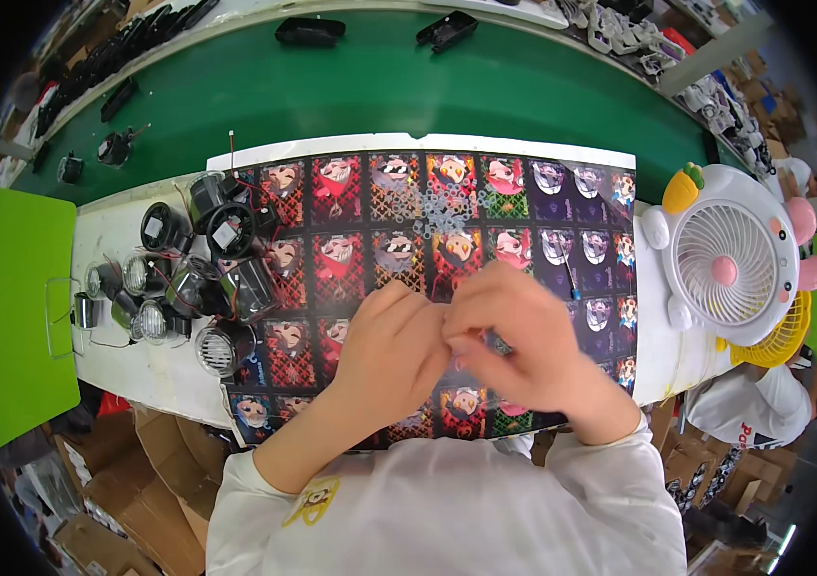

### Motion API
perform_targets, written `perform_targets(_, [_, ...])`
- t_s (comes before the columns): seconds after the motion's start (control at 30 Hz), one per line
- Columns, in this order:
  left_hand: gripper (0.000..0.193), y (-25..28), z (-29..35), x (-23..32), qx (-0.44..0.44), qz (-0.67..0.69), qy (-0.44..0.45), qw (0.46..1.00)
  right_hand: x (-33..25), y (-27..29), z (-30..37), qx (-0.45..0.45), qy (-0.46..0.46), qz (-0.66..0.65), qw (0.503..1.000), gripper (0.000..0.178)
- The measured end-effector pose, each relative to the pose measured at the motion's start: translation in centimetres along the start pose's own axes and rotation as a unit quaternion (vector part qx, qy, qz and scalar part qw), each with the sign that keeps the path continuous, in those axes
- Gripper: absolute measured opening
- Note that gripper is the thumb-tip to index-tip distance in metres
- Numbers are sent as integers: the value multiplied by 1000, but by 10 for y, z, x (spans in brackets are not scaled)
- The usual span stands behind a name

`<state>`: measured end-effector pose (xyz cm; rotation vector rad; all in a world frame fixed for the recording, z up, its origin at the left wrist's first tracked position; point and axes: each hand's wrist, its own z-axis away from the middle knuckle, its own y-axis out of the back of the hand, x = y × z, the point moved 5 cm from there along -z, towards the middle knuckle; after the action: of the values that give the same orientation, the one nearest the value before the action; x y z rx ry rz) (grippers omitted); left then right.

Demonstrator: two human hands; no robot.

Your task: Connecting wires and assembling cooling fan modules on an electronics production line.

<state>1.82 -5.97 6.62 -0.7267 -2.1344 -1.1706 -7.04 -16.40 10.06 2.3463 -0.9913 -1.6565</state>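
Note:
My left hand (391, 348) and my right hand (514, 336) meet over the middle of a printed sheet (336, 187) covered in cartoon figures. Both hands have their fingers curled in and pressed together, tip to tip. Whatever they pinch is too small or too hidden to make out. Just beyond them lies a loose pile of small clear-grey rings or clips (442, 211). A thin tool with a blue end (575, 288), like a small screwdriver, rests on the sheet to the right of my right hand.
At the left stand several black round lamp-like units (167, 228) with wires, some with clear ribbed fronts. A white animal-shaped fan (725, 254) stands at the right, a yellow fan (781, 331) behind it. Beyond the sheet runs a green belt (370, 91) carrying black parts. Cardboard boxes (130, 470) sit below left.

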Motion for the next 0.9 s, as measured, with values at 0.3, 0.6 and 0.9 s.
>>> perform_targets(0.3, [17,-6,-6,7,3,25,0,1000,-16,-4,25,68,49,146,986,26])
perform_targets(0.6, [19,-11,-4,8,-26,13,-19,999,11,-2,43,40,-355,-280,891,10])
perform_targets(0.9, [16,-14,-5,9,-44,-33,-14,998,-3,5,39,102,-148,42,983,16])
